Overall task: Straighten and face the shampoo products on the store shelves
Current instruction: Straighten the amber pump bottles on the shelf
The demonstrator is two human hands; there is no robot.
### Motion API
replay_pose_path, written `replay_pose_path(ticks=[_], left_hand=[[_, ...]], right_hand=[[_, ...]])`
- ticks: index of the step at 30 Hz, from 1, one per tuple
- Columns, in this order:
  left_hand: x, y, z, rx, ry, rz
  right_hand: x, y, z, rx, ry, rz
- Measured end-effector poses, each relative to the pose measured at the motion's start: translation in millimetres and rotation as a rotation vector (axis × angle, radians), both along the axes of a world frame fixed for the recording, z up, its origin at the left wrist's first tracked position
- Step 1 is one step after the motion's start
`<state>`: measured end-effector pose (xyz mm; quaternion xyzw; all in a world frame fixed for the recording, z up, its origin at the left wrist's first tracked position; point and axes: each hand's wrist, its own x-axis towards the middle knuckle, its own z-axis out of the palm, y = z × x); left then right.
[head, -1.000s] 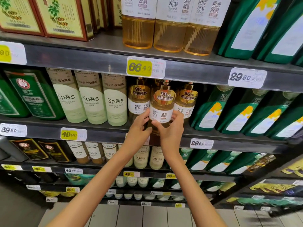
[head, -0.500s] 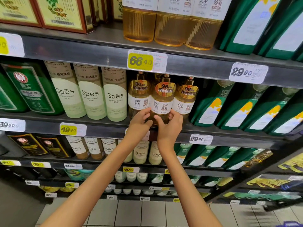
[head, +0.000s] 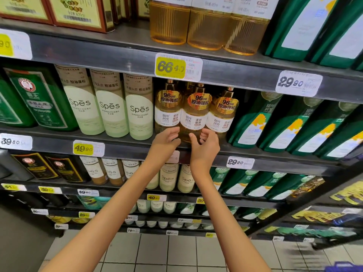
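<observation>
Shelf (head: pixel 125 143): I see a dark metal ledge with price tags.
Standing on it: green bottles (head: pixel 37 99), Spes bottles (head: pixel 110 107), amber bottles (head: pixel 194 112), green pouches (head: pixel 290 124).

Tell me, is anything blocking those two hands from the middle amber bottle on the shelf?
Nothing visible does. The left hand and right hand sit open on either side of the middle amber bottle, right at its lower part. Its neighbours stand beside it, not in front.

Dim shelves, blurred edges, wide-angle distortion

Glossy clear amber plastic bottles (head: pixel 193 114), matt grey metal shelf (head: pixel 125 149)
</observation>
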<state>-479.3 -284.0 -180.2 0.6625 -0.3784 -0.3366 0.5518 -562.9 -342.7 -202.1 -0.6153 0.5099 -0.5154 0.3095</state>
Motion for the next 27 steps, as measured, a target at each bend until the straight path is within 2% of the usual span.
replay_pose_path(ticks=[4, 8, 12, 17, 19, 23, 27], left_hand=[[13.3, 34.6, -10.0, -0.053, -0.032, 0.134], [30.7, 54.2, -6.4, -0.076, -0.031, 0.208], [38.5, 68.3, -3.0, -0.108, -0.046, 0.241], [48.4, 86.6, -1.1, -0.133, -0.029, 0.290], [50.7, 91.9, 0.2, -0.134, -0.027, 0.305], [50.7, 96.2, 0.5, -0.131, -0.021, 0.320], [45.3, 95.3, -1.3, -0.112, -0.019, 0.301]], right_hand=[[-1.7, 17.2, 23.1, -0.255, -0.084, 0.172], [16.3, 13.7, 71.2, -0.359, -0.002, 0.355], [42.1, 1.4, 99.8, -0.266, 0.303, 0.400], [62.9, -16.4, 117.9, 0.070, 0.592, 0.499], [65.1, -20.2, 119.7, 0.128, 0.641, 0.534], [61.5, -18.7, 119.2, 0.086, 0.715, 0.527], [44.4, -4.1, 103.4, -0.198, 0.633, 0.552]])
